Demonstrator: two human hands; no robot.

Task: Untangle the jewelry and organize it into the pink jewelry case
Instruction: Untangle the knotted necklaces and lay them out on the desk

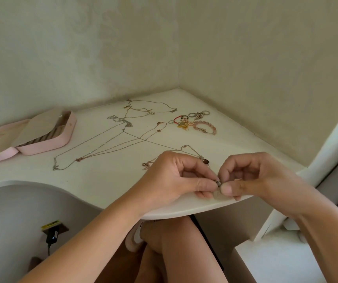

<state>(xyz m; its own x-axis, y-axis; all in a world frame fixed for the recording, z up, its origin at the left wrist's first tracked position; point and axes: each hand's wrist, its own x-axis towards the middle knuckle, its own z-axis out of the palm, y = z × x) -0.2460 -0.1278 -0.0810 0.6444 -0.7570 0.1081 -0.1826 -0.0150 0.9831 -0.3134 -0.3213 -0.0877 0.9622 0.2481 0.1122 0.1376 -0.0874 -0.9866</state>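
Early stage, I'd judge. Left grip (176,180) and right grip (252,176) meet over the table's (94,180) near edge. Fingers are curled, and both pinch one small dark piece (218,182), clasp or bead, can't tell. Pendant (205,161) sits just behind them. Chains (102,144) lie crossed mid-table. Rings and bracelets (194,123) are heaped toward the far corner. Case (47,144) is open at the left edge, with no jewelry visible inside.
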